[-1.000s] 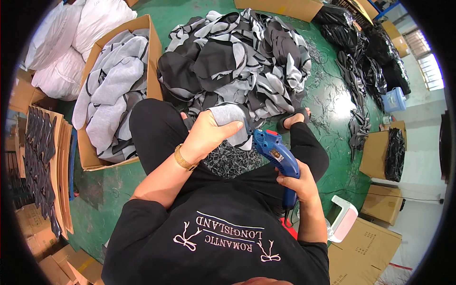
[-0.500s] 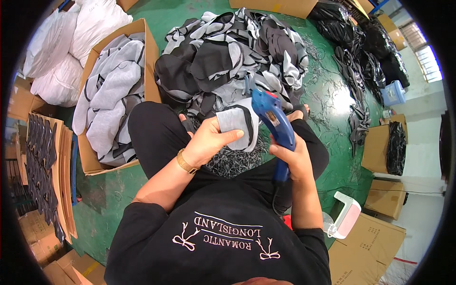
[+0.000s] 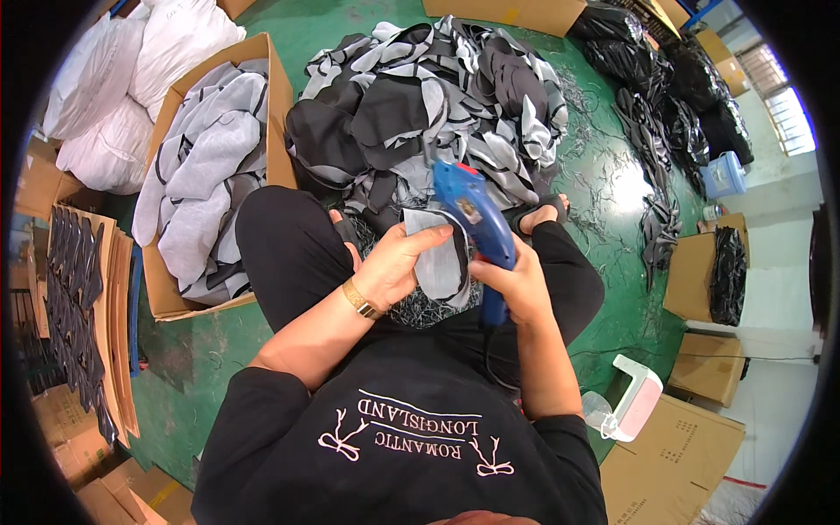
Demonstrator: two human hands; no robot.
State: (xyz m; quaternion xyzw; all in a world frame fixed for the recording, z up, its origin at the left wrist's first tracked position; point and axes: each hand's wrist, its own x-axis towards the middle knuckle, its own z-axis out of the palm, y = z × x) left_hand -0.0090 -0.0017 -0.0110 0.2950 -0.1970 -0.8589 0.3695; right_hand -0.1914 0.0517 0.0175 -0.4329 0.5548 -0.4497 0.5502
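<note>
My left hand [image 3: 398, 262] pinches a grey fabric piece [image 3: 440, 271] with a dark edge, thumb on top. Wrapped round the grip of blue electric scissors [image 3: 472, 210] is my right hand [image 3: 516, 284]. The tool's head points away from me, up and slightly left, and its body lies close along the right side of the fabric. Whether the blade touches the cloth I cannot tell. Beyond my hands, between my knees, rises a big pile of grey and black fabric pieces [image 3: 394, 114]. Thin trimmings [image 3: 420, 311] lie below the held piece.
At my left stands an open cardboard box [image 3: 278, 114] full of grey fabric pieces [image 3: 214, 144]. White sacks [image 3: 105, 144] are behind it. Black plastic bags [image 3: 612, 44] and a light blue bucket [image 3: 724, 173] stand far right. A white-and-pink device [image 3: 637, 402] sits near my right elbow.
The electric scissors have moved left and nearer to me. The fabric piece has turned in my left hand and now hangs more toward me.
</note>
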